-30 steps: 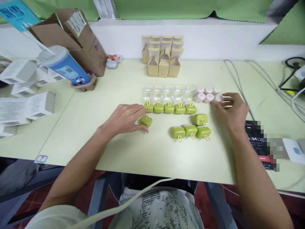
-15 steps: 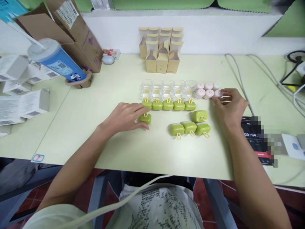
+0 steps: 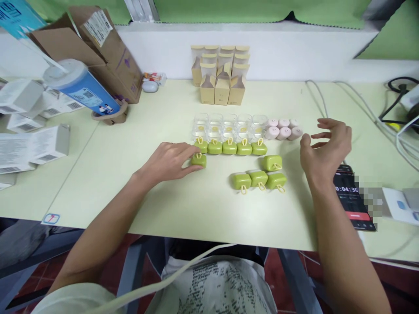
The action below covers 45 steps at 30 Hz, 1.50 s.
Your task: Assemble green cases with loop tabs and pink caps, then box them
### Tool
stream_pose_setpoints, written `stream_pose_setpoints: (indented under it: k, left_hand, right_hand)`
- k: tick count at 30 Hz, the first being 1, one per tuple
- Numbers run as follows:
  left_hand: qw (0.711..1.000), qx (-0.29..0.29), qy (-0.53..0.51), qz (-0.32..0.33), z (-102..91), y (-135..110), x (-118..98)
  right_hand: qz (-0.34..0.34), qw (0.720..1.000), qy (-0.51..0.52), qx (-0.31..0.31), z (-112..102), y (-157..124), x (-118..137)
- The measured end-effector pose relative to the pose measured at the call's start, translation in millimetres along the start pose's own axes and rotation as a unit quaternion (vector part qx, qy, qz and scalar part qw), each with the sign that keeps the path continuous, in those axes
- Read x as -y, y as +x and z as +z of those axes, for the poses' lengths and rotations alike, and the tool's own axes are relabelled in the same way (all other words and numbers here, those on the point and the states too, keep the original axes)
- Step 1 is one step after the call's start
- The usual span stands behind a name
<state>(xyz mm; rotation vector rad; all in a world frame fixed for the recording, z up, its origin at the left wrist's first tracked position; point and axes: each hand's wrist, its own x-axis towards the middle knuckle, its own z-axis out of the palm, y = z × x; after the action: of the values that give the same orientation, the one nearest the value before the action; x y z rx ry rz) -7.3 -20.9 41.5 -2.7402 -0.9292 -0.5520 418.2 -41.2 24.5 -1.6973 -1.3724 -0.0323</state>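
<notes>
My left hand (image 3: 168, 161) has its thumb and forefinger closed around a small green case (image 3: 199, 161) with a yellow loop, standing on the table. Just behind that case runs a row of several like green cases (image 3: 229, 147), loops upward. Clear plastic cups (image 3: 229, 124) stand in two rows behind them. My right hand (image 3: 327, 146) is held in the air with fingers apart and nothing between them. To its left is a cluster of several pale pink rounded pieces (image 3: 284, 132). More green cases (image 3: 258, 178) lie nearer me, loops toward the front.
Open kraft boxes (image 3: 221, 89) stand against the wall. At left are a blue canister (image 3: 90, 91), a brown carton (image 3: 114, 61) and white boxes (image 3: 49, 139). A phone (image 3: 353, 196) showing a timer lies at right, with cables (image 3: 366, 104) behind it.
My right hand has let go of the pink pieces and moved right, its fingers spreading. My left thumb has closed in on the green case. The view has shifted slightly.
</notes>
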Motion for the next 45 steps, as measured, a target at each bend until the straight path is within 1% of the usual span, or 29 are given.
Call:
stream_pose_setpoints:
  k: [2,3,4,5,6,8,9,10,11,13,15,16,17,19,22,25,26,28,29,30,31,33,35,38,42,45]
  left_hand:
    - [1.0,-0.009,0.008,0.007,1.3,0,0]
    - [1.0,-0.01,0.012,0.008,1.6,-1,0]
    - [1.0,-0.009,0.017,0.008,1.8,-1,0]
    - [1.0,-0.007,0.021,0.006,1.9,-1,0]
    - [1.0,-0.002,0.026,0.002,2.1,-1,-1]
    - [0.999,0.005,0.035,-0.003,2.9,-1,0]
    - [0.999,0.01,0.037,-0.005,3.5,-1,0]
    - [0.999,0.014,0.037,-0.006,4.2,-1,0]
    - [0.999,0.018,0.036,-0.007,4.9,-1,1]
    - [0.999,0.023,0.033,-0.006,5.9,-1,1]
    - [0.999,0.016,0.041,-0.01,6.3,0,-1]
    - [0.999,0.009,0.048,-0.014,6.4,0,-2]
    - [0.998,0.0,0.053,-0.017,6.4,0,-4]
    - [0.998,-0.016,0.056,-0.01,6.9,1,-5]
    - [0.998,-0.033,0.057,0.015,8.6,3,-5]
    - [0.997,-0.044,0.064,0.018,10.6,3,-7]
    - [0.997,-0.047,0.067,0.014,11.0,4,-11]
    - [0.996,-0.058,0.074,-0.004,11.5,5,-27]
    - [0.994,-0.08,0.073,-0.006,12.0,6,-39]
    - [0.992,-0.108,0.069,-0.007,12.7,7,-51]
    - [0.989,-0.134,0.055,-0.01,13.7,9,-64]
    - [0.978,-0.206,0.011,0.013,16.0,13,-86]
    - [0.969,-0.247,-0.022,0.017,18.5,16,-99]
    - [0.955,-0.289,-0.064,0.007,23.4,16,-98]
    - [0.95,-0.281,-0.138,-0.018,27.7,14,-91]
    - [0.939,-0.276,-0.206,-0.015,25.4,13,-91]
  right_hand:
    - [-0.063,0.997,0.029,-0.022,-3,-7,18]
    - [-0.095,0.994,0.046,-0.014,-4,-11,27]
    - [-0.125,0.99,0.063,0.012,-5,-16,37]
    - [-0.158,0.983,0.081,0.055,-5,-20,46]
    - [-0.193,0.97,0.1,0.112,-6,-24,54]
    - [-0.27,0.925,0.12,0.241,-6,-33,68]
    - [-0.306,0.898,0.117,0.292,-6,-37,72]
    - [-0.339,0.875,0.104,0.33,-5,-41,75]
    - [-0.366,0.857,0.081,0.355,-5,-45,77]
    - [-0.405,0.833,0.022,0.376,-2,-50,78]
    - [-0.432,0.821,-0.019,0.373,1,-54,77]
    - [-0.44,0.822,-0.026,0.362,3,-55,76]
    - [-0.441,0.828,-0.021,0.346,4,-56,77]
    - [-0.423,0.852,0.029,0.306,3,-57,79]
    - [-0.336,0.896,0.137,0.255,0,-59,87]
    - [-0.229,0.927,0.197,0.221,-2,-63,93]
    - [-0.191,0.936,0.205,0.213,-1,-65,94]
    - [-0.117,0.946,0.216,0.213,3,-71,95]
    - [-0.091,0.945,0.219,0.227,5,-74,95]
    - [-0.08,0.94,0.221,0.245,8,-77,96]
    - [-0.087,0.934,0.224,0.264,10,-81,97]
    - [-0.138,0.921,0.226,0.284,13,-87,100]
    - [-0.206,0.916,0.221,0.264,14,-91,104]
    - [-0.279,0.908,0.223,0.218,12,-92,109]
    - [-0.324,0.901,0.21,0.198,11,-89,110]
    - [-0.361,0.897,0.182,0.18,10,-88,109]
